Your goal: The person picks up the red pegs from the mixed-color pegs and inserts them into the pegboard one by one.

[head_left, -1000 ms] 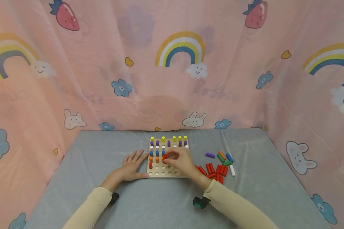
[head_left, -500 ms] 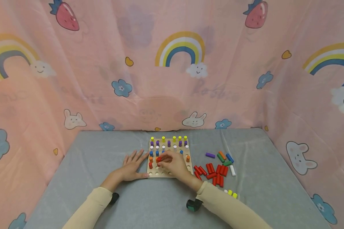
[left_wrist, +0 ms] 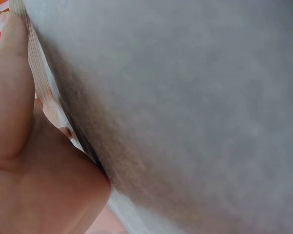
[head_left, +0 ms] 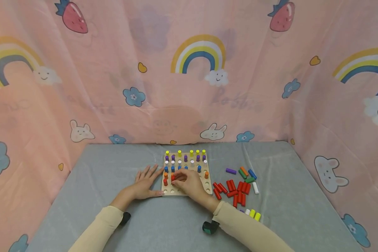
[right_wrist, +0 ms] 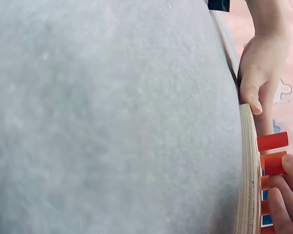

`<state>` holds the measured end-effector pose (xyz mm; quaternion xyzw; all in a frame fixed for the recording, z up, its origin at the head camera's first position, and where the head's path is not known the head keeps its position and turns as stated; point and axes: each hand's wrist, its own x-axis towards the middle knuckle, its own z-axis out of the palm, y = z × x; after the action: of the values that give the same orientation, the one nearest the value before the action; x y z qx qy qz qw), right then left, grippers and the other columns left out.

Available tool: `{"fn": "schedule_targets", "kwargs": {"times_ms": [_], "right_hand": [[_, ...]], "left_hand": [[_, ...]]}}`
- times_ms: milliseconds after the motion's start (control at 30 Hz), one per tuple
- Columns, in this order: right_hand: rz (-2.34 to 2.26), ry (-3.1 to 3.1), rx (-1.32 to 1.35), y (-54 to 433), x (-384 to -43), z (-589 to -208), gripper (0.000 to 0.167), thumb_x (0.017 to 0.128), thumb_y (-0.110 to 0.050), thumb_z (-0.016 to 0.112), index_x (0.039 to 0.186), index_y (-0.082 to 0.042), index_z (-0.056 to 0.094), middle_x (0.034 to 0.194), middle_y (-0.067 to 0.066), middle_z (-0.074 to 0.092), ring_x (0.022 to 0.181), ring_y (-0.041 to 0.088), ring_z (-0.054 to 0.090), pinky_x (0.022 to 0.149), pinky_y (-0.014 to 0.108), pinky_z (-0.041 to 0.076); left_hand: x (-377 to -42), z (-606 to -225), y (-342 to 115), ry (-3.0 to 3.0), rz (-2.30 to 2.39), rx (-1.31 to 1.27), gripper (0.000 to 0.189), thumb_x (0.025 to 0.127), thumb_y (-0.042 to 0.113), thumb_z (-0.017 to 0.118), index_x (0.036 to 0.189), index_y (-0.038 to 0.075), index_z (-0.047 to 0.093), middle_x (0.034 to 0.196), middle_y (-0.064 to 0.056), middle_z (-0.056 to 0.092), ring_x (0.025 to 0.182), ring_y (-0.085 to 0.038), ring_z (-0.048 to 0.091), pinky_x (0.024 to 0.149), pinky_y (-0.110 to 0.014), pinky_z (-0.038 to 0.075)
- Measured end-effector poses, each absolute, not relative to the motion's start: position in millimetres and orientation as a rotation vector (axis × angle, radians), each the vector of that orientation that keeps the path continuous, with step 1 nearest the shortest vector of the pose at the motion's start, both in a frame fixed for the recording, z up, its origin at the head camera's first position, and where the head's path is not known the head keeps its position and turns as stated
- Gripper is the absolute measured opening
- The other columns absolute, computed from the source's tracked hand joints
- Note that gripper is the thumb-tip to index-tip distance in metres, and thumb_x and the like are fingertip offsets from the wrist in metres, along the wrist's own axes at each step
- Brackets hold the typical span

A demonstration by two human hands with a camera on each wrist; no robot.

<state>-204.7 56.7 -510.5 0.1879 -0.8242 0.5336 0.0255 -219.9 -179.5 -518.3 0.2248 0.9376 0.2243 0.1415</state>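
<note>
A wooden pegboard bears rows of yellow, purple, white, blue and orange pegs, with a standing red peg at its left. My left hand lies with spread fingers along the board's left edge, thumb at the near corner; the right wrist view also shows the thumb on that corner. Between thumb and fingers, my right hand pinches another red peg, just right of the first one in the same row. That peg's end is right at the board's surface. Part of the board lies hidden under the right hand.
Right of the board lies a loose pile of red pegs. Behind it are a purple peg, green pegs and a white peg. Yellow pegs lie beside the right sleeve. A pink patterned curtain surrounds the grey tabletop.
My right hand has moved left across the board with the red peg and lowered it into line beside the first red peg. The left hand has stayed put.
</note>
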Motion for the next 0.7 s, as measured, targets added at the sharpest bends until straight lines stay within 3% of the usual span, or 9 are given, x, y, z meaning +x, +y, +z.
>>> {"fn": "schedule_targets", "kwargs": {"times_ms": [433, 700], "right_hand": [[1.578, -2.55, 0.579, 53.5, -201.3, -516.2, 0.021, 0.083, -0.008, 0.079, 0.103, -0.005, 0.075, 0.096, 0.008, 0.078, 0.082, 0.016, 0.075, 0.07, 0.015, 0.056], [1.54, -2.54, 0.568, 53.7, -200.0, -519.4, 0.018, 0.083, -0.013, 0.079, 0.1, -0.009, 0.076, 0.095, 0.005, 0.079, 0.081, 0.012, 0.075, 0.071, 0.018, 0.058]], "left_hand": [[-220.7, -521.7, -181.2, 2.7, 0.665, 0.66, 0.102, 0.082, 0.07, 0.063, 0.16, 0.028, 0.013, 0.169, -0.013, 0.005, 0.154, -0.045, -0.003, 0.116, -0.072, -0.004], [-220.2, -523.4, -180.0, 2.723, 0.662, 0.663, 0.098, 0.085, 0.061, 0.066, 0.16, 0.026, 0.015, 0.169, -0.012, 0.006, 0.154, -0.045, -0.002, 0.116, -0.073, -0.002]]}}
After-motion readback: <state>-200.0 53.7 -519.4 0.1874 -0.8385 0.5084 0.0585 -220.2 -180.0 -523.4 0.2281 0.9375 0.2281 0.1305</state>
